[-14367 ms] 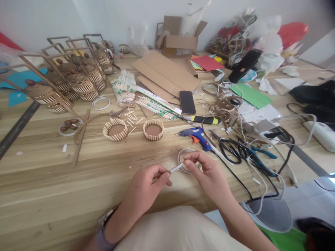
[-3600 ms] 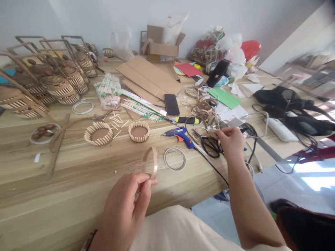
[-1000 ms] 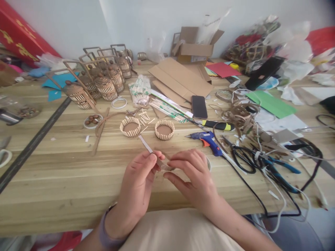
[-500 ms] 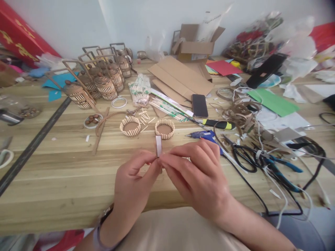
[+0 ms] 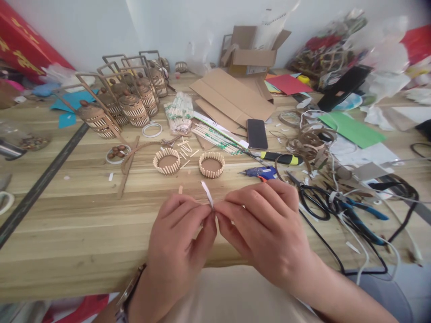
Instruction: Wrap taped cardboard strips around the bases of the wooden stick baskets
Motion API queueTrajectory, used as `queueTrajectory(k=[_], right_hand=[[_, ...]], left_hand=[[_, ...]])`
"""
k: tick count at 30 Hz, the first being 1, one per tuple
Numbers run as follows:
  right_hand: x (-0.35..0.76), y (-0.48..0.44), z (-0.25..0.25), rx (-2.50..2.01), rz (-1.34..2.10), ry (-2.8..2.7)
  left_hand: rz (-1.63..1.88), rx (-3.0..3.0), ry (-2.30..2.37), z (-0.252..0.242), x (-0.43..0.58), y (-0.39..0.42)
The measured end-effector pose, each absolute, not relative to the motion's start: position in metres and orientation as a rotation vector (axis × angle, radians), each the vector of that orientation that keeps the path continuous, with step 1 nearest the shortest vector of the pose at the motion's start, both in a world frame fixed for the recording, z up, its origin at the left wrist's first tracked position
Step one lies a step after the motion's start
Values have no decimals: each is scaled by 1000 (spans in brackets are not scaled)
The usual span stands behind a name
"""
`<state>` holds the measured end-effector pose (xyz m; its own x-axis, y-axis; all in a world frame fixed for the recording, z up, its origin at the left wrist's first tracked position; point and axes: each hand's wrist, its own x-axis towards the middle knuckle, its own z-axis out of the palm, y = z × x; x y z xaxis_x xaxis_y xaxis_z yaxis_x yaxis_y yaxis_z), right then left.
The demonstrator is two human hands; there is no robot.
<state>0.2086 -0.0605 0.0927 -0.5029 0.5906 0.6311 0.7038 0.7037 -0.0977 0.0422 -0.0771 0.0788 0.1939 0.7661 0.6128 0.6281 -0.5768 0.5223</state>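
Close to the table's front edge, my left hand [image 5: 183,233] and my right hand [image 5: 266,229] meet fingertip to fingertip. Both pinch a narrow white strip [image 5: 207,194], whose free end points up and away from me; its lower part is hidden by my fingers. A small tan piece [image 5: 181,189] shows just above my left hand, and I cannot tell whether it is held. Beyond my hands stand two small rings of upright short sticks on brown bases, a left ring [image 5: 167,168] and a right ring [image 5: 212,173].
Several lidded stick baskets [image 5: 133,114] with tall handles stand back left. A blue glue gun [image 5: 257,172], black scissors [image 5: 313,202] and blue-handled pliers [image 5: 365,224] lie at right among cables. A phone [image 5: 256,133] lies near flat cardboard [image 5: 232,96]. A bowl of brown beads [image 5: 117,153] sits left.
The white strip has turned from face-on to nearly edge-on and leans left. Both hands have shifted slightly, the right one to the right. The tan piece has come into view above my left hand.
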Motion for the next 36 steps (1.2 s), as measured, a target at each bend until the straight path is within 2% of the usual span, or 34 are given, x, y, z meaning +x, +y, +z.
queueTrajectory(k=[11,24,36], right_hand=[[215,-58,94,-924,-225,-2352],[221,-46,93,-931,12,-2242],[317,1,35,-1636,-296,-1810]], left_hand=[[1267,2430,1311,76,40,-81],[1188,2280,1243,82,39,-81],[1147,1618,1280,84,28,-81]])
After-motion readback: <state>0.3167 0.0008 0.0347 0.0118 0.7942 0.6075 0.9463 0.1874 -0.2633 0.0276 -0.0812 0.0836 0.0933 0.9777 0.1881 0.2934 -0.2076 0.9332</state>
